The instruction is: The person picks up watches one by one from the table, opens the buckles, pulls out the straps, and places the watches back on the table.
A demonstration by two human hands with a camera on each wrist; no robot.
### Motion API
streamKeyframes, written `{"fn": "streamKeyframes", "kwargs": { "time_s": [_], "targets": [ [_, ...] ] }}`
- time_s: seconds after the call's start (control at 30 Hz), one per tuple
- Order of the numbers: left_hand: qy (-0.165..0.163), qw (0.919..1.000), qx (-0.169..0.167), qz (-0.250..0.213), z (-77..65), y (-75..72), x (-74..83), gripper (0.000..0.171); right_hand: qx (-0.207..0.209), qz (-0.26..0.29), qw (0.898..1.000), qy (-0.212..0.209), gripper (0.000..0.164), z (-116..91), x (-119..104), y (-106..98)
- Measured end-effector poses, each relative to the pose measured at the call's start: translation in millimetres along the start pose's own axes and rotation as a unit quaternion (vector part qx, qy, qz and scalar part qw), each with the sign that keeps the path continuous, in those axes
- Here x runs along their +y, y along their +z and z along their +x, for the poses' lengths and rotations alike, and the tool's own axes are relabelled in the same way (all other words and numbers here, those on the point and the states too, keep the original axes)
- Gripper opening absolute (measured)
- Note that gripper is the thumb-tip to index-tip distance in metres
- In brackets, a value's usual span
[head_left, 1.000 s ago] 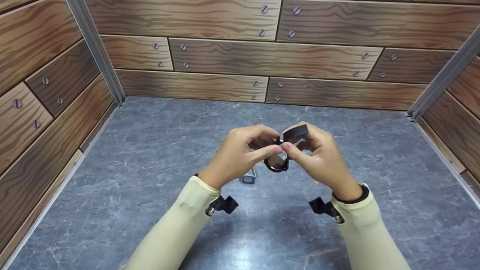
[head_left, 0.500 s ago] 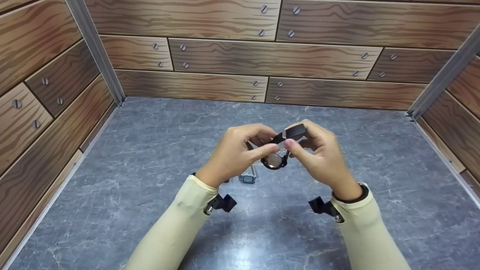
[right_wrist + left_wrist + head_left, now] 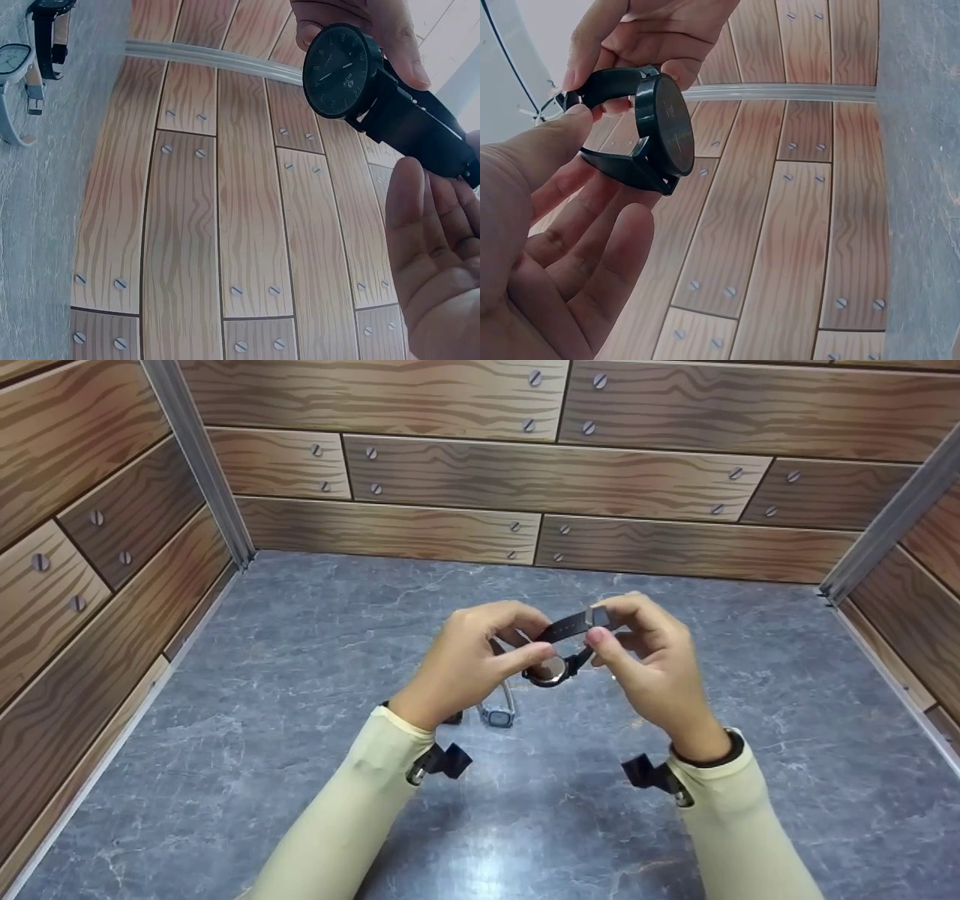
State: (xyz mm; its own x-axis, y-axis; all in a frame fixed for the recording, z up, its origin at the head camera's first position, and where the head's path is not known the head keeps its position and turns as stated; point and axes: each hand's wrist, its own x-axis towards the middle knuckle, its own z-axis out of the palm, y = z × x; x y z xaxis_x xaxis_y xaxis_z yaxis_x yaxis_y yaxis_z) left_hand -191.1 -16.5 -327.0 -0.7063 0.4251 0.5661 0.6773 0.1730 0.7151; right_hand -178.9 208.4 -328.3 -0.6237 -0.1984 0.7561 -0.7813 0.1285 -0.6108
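Both hands hold a black wristwatch in the air above the table. My left hand grips the strap near the case, thumb on the near side. My right hand pinches the strap around a small band loop, with the strap forming a ring. Facing outward in the right wrist view is the round dark dial with light markings. The left wrist view shows the case side-on and the curved strap between both thumbs and fingers.
On the grey marbled table below lies a grey-blue square watch. Beside it, partly behind the left hand, is a dark object. The right wrist view shows a black-strapped watch there. Wood-patterned walls enclose the back and sides.
My right hand has shifted right along the strap, and the loop has moved right with it. More of the holed strap now shows between the hands.
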Motion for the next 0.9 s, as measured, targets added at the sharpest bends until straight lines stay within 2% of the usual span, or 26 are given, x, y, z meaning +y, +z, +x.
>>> {"fn": "streamKeyframes", "kwargs": {
  "time_s": [0.1, 0.23, 0.33, 0.43, 0.6, 0.7, 0.9],
  "targets": [
    [0.003, 0.9999, 0.007, 0.01, 0.2, -0.6, 0.2, 0.022, 0.01, 0.002, 1.0, -0.002, 0.014, 0.1, 1.0, -0.3],
    [0.027, 0.9987, 0.026, 0.036, 0.2, -0.8, 0.2, 0.029, 0.022, 0.001, 1.0, -0.007, 0.012, 0.1, 1.5, 0.1],
    [0.051, 0.9963, 0.055, 0.042, 0.0, -0.8, -0.3, 0.027, 0.036, 0.002, 0.999, -0.012, 0.012, 0.3, 1.6, 0.7],
    [0.061, 0.9946, 0.075, 0.038, -1.1, -1.1, -0.7, 0.022, 0.05, 0.002, 0.999, -0.018, 0.016, 0.6, 1.8, 1.3],
    [0.059, 0.9937, 0.084, 0.044, -1.2, -2.6, -0.8, 0.023, 0.078, 0.01, 0.996, -0.03, 0.024, 1.0, 2.7, 1.8],
    [0.054, 0.9942, 0.083, 0.043, -0.4, -3.4, 0.1, 0.023, 0.114, 0.007, 0.993, -0.044, 0.022, 2.4, 3.8, 2.8],
    [0.024, 0.9974, 0.069, 0.001, -0.8, -1.9, 0.8, 0.026, 0.183, -0.048, 0.979, -0.077, 0.018, 5.1, 8.7, 4.5]
  ]
}}
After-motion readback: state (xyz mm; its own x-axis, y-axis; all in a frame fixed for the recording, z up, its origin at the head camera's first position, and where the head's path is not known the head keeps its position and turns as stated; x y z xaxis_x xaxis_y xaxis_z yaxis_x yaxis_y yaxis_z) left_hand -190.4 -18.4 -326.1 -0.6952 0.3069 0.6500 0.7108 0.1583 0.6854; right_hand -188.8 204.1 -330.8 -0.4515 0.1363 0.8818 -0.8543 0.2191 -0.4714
